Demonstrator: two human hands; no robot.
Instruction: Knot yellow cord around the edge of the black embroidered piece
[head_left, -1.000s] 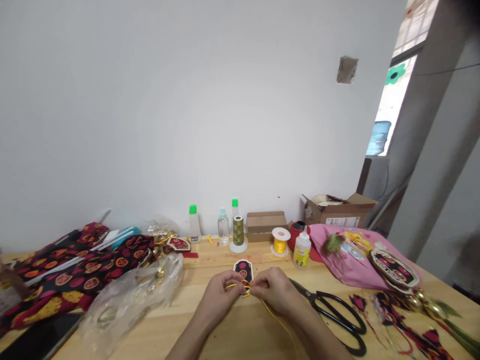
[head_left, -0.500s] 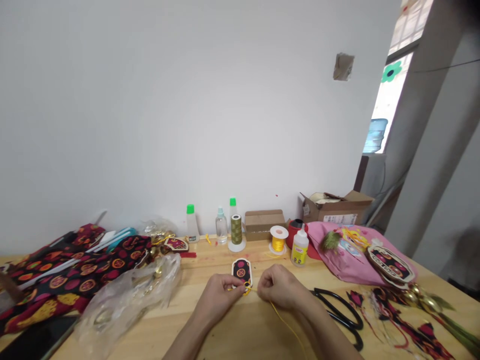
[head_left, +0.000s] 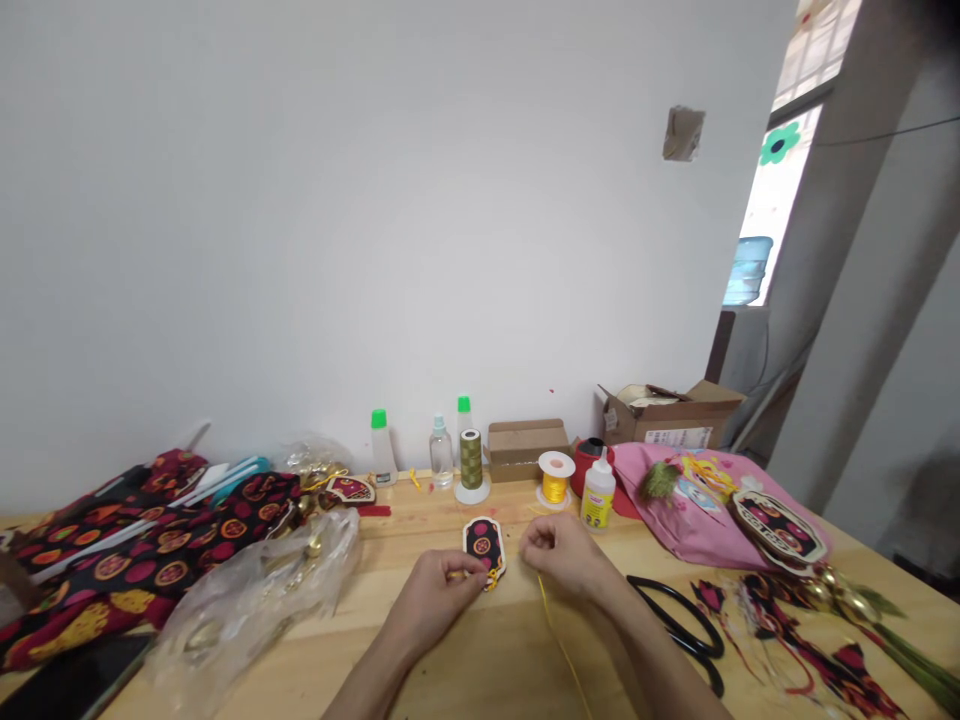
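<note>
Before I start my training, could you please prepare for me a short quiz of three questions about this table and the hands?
1. True or false: the left hand is at the patterned tag, while the right hand is apart from it.
2. Multiple choice: what colour is the thread on the tall cone?
A. Red
B. Olive green
C. Blue
3. Fill in: the bottle with the yellow label is nearer to the ____ hand.

Key:
1. True
2. B
3. right
</note>
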